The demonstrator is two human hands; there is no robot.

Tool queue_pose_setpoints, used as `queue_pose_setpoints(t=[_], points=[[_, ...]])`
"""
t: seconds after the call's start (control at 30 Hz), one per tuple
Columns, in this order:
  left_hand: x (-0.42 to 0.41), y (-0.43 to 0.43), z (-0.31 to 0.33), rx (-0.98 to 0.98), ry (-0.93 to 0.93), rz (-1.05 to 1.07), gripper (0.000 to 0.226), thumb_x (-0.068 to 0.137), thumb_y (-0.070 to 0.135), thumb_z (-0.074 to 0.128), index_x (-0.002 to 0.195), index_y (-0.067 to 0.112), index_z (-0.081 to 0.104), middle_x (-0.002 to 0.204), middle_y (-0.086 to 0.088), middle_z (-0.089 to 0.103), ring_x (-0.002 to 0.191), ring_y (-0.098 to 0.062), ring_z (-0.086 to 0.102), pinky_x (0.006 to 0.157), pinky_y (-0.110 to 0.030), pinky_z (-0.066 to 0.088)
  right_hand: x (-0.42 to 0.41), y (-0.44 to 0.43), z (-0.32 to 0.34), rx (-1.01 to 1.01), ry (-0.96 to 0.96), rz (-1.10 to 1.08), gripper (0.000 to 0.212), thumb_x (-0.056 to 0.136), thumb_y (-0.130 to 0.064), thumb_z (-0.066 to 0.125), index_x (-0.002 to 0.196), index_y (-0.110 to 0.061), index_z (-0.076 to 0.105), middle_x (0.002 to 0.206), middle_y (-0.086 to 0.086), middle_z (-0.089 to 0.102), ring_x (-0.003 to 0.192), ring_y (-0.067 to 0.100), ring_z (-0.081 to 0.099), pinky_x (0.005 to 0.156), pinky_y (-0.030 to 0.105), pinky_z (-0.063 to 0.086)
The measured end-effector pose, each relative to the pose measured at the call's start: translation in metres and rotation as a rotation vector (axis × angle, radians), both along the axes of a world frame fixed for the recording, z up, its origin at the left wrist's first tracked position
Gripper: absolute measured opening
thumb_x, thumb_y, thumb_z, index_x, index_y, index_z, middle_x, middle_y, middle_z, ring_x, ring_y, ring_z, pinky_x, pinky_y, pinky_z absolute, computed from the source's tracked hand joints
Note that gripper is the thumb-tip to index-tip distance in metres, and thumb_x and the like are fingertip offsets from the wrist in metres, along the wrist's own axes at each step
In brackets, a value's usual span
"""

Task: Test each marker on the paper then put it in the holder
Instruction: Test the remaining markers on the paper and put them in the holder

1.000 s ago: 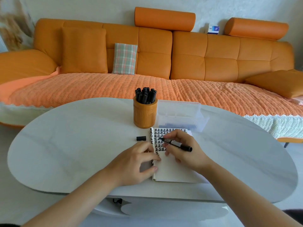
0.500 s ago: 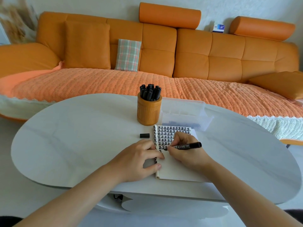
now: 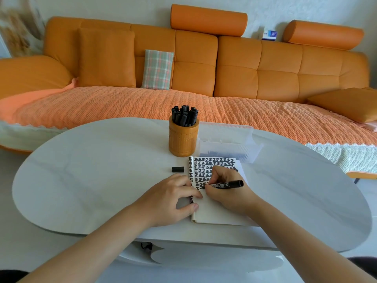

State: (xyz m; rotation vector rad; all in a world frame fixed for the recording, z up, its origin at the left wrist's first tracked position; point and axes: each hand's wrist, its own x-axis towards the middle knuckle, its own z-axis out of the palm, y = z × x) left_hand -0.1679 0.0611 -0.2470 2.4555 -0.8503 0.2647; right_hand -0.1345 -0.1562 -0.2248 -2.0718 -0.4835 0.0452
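The right hand (image 3: 226,193) is gripping a black marker (image 3: 226,184) between thumb and fingers. It is holding the marker almost level, with the tip pointing left and touching the paper (image 3: 216,213) and the blunt end sticking out to the right. The tip is meeting the page at the near end of the rows of thick black marks that are filling the far half of the sheet; the near half is showing bare white. The left hand (image 3: 169,203) is lying flat and relaxed, holding nothing. Its fingertips and thumb are pressing on the left edge of the paper, just left of the marker's tip.

The paper is sitting on the white counter (image 3: 91,170), near its front edge. A loose black cap (image 3: 178,169) is lying on the counter just left of the paper's far corner, apart from both hands. Beyond the cap, the round orange holder (image 3: 183,139) is standing upright, with a bunch of black markers (image 3: 184,115) standing in it, caps up. A clear plastic box (image 3: 226,144) is sitting just right of the holder, at the far edge of the paper.

Behind the counter an orange sofa (image 3: 234,66) is spanning the room, with a plaid cushion (image 3: 157,69) leaning against its backrest.
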Motion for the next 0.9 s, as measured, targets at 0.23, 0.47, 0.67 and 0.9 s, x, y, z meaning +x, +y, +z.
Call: queue_pose_setpoints(t=[0.23, 0.47, 0.67, 0.9], points=[[0.0012, -0.0007, -0.0009, -0.012, 0.003, -0.002, 0.028, 0.088, 0.048, 0.056, 0.112, 0.038, 0.066, 0.103, 0.015, 0.052, 0.106, -0.001, 0.044, 0.088, -0.03, 0.045, -0.0019, -0.0026, -0.0001, 0.016, 0.035, 0.047, 0.015, 0.079, -0.012, 0.069, 0.071, -0.01, 0.055, 0.07, -0.003, 0.057, 0.064, 0.008, 0.049, 0.059, 0.027, 0.042], [0.0007, -0.0008, 0.0001, -0.017, 0.005, -0.005, 0.029, 0.088, 0.047, 0.056, 0.112, 0.036, 0.066, 0.104, 0.014, 0.052, 0.105, -0.001, 0.044, 0.088, -0.028, 0.044, 0.0001, -0.0019, -0.0009, 0.02, 0.033, 0.015, 0.014, 0.076, -0.014, 0.067, 0.07, -0.012, 0.055, 0.071, 0.0, 0.058, 0.065, 0.009, 0.051, 0.061, 0.03, 0.043], [0.0005, -0.0001, -0.0003, -0.014, 0.003, 0.002, 0.029, 0.088, 0.047, 0.056, 0.113, 0.037, 0.066, 0.103, 0.014, 0.052, 0.105, -0.001, 0.044, 0.087, -0.028, 0.045, -0.0024, -0.0017, 0.0009, 0.053, 0.018, 0.027, 0.019, 0.081, -0.009, 0.07, 0.071, -0.01, 0.054, 0.073, 0.003, 0.059, 0.067, 0.01, 0.051, 0.061, 0.029, 0.042], [0.0006, -0.0003, -0.0001, -0.028, -0.007, -0.011, 0.028, 0.088, 0.046, 0.057, 0.113, 0.037, 0.067, 0.104, 0.019, 0.05, 0.107, 0.004, 0.041, 0.089, -0.021, 0.042, -0.0041, -0.0035, 0.0026, 0.03, 0.046, 0.09, 0.015, 0.081, -0.013, 0.071, 0.074, -0.009, 0.058, 0.076, 0.008, 0.062, 0.066, 0.009, 0.052, 0.061, 0.027, 0.043]])
